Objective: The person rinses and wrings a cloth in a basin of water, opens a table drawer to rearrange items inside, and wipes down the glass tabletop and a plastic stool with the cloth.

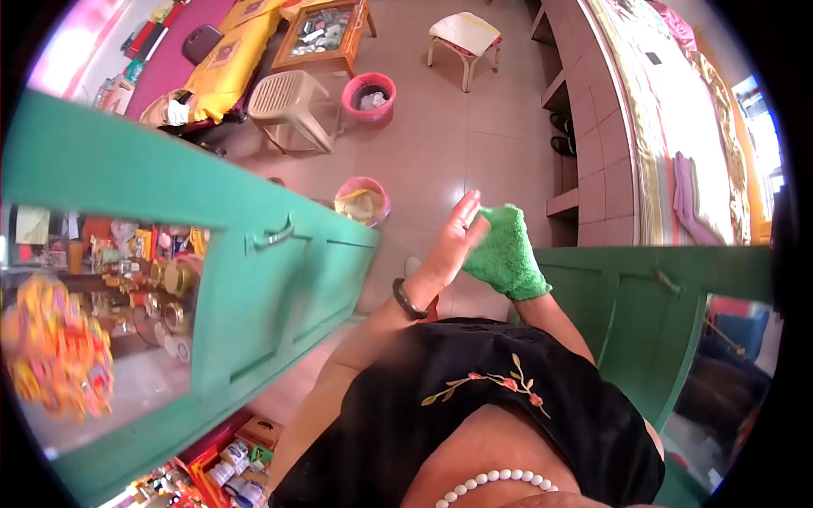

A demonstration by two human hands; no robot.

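Note:
A fluffy green cleaning mitt (506,254) covers my right hand (517,275) down to the wrist, so its fingers are hidden. Beside it, my bare left hand (449,245) is raised with the fingers stretched out and a ring on one of them. Its thumb side lies against or just in front of the mitt's upper left edge; whether it touches, I cannot tell. A dark bangle or watch (408,300) circles my left wrist. Both hands are between two green door panels, the left door (279,279) and the right door (584,296).
Glass in the left door shows shelves with brass-coloured items and a colourful garland (59,347). Ahead stand a beige plastic stool (292,97), two pink tubs (370,97), a glass-topped table (322,38) and a cloth-covered stool (464,38). A bed (677,118) is at the right.

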